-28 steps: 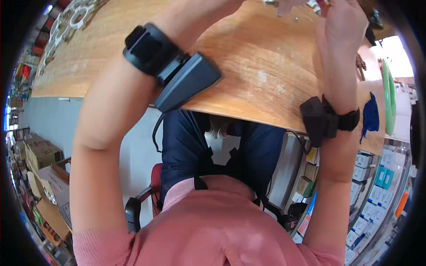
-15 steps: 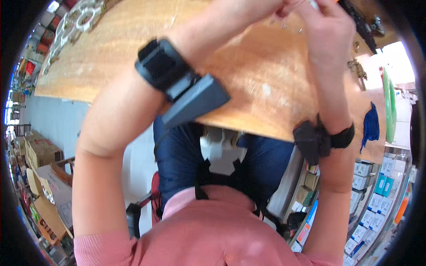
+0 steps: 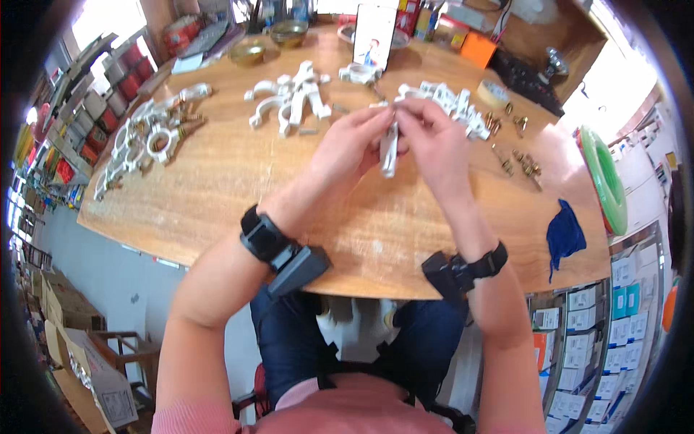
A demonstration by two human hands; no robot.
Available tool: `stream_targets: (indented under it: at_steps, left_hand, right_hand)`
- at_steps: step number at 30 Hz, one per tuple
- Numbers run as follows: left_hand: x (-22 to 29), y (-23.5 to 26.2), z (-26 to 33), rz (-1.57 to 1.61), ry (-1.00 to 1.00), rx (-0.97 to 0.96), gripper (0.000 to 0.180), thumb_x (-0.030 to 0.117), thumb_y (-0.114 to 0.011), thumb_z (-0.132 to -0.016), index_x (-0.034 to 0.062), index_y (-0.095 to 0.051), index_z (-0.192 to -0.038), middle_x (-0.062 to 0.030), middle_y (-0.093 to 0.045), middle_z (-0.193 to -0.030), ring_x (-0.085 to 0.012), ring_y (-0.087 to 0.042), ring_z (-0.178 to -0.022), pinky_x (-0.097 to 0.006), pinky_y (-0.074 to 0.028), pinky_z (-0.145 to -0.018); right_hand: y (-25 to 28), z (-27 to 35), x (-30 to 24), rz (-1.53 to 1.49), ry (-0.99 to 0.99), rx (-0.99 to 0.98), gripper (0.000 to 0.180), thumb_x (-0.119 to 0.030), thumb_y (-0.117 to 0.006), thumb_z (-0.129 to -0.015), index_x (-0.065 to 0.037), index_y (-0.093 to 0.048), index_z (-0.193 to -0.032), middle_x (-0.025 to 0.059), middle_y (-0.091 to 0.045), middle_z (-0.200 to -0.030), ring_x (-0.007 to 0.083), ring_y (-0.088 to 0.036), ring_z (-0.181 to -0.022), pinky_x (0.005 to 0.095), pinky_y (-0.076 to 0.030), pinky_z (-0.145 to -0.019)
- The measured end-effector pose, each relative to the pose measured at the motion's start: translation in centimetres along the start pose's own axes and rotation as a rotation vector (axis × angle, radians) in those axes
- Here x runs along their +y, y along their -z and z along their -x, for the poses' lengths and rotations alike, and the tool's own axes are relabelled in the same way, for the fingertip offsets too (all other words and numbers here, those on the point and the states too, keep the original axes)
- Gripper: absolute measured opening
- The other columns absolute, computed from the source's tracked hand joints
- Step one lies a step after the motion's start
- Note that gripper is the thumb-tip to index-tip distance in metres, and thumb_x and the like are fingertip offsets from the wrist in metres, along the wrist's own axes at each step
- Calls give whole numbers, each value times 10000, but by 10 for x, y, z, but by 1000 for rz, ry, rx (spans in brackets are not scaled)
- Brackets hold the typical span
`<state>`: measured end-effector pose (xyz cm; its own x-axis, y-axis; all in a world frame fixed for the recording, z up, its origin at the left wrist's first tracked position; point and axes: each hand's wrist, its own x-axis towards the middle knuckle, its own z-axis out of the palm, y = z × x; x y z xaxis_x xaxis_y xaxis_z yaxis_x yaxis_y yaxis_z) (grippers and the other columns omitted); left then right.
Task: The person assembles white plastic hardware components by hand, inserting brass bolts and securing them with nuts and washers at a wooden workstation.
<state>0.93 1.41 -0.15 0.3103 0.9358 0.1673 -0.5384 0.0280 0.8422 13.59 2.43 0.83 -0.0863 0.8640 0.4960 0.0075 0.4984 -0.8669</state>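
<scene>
Both hands meet above the middle of the wooden table (image 3: 217, 188). My left hand (image 3: 354, 141) and my right hand (image 3: 430, 137) pinch one white plastic pipe clamp (image 3: 389, 148) between them, its long side hanging down. A pile of white clamp halves (image 3: 293, 98) lies just beyond my left hand. More white clamps (image 3: 452, 105) lie beyond my right hand. Each wrist carries a black strapped device.
Assembled clamps with brass screws (image 3: 148, 137) lie at the table's left. Loose brass screws (image 3: 520, 163) are scattered at the right, near a tape roll (image 3: 495, 92). A blue cloth (image 3: 564, 233), a green hose coil (image 3: 603, 181), bowls (image 3: 249, 50) and an upright phone (image 3: 372, 36) stand around.
The view has tilted up, so the whole tabletop shows now instead of only its near edge. Both hands stay together on the white clamp.
</scene>
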Motion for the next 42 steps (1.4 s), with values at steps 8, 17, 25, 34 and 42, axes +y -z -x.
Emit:
stream_targets:
  at_steps: [8,17,25,34,42]
  left_hand:
    - [0,14,-1,-57,-75,204,239,246,-478,-867,16,-494,-931,-94,-577,-861,-135,-567,-717,-250,-478,-601]
    - [4,13,0,-149,-72,319,243,299,-543,-830,58,-563,-825,-18,-567,-732,-71,-501,-616,-204,-406,-527]
    - [9,19,-6,-59,-37,276,235,262,-495,-857,41,-531,-930,-51,-576,-867,-149,-555,-772,-310,-458,-693]
    - [4,13,2,-29,252,194,226,262,-516,-836,52,-552,-912,-56,-593,-767,-154,-584,-671,-274,-494,-598]
    - [5,11,3,-104,291,226,262,280,-540,-826,27,-565,-889,-33,-588,-746,-104,-550,-628,-224,-458,-551]
  right_hand:
    - [2,13,-4,628,190,-237,285,-341,-673,-653,-82,-574,-718,55,-563,-611,218,-564,-552,304,-439,-497]
    - [4,12,-14,567,49,-255,277,-341,-652,-627,-83,-590,-707,71,-560,-561,240,-568,-536,332,-439,-494]
    - [54,-28,-9,165,-114,-225,200,-188,-620,-700,-24,-631,-815,65,-598,-647,120,-545,-582,257,-436,-543]
    - [70,-20,40,851,-42,-362,206,-156,-629,-689,-10,-631,-833,124,-617,-717,184,-579,-622,278,-451,-591]
    - [67,-21,43,919,-62,-486,136,-129,-595,-685,-63,-650,-790,145,-611,-755,293,-584,-711,357,-462,-649]
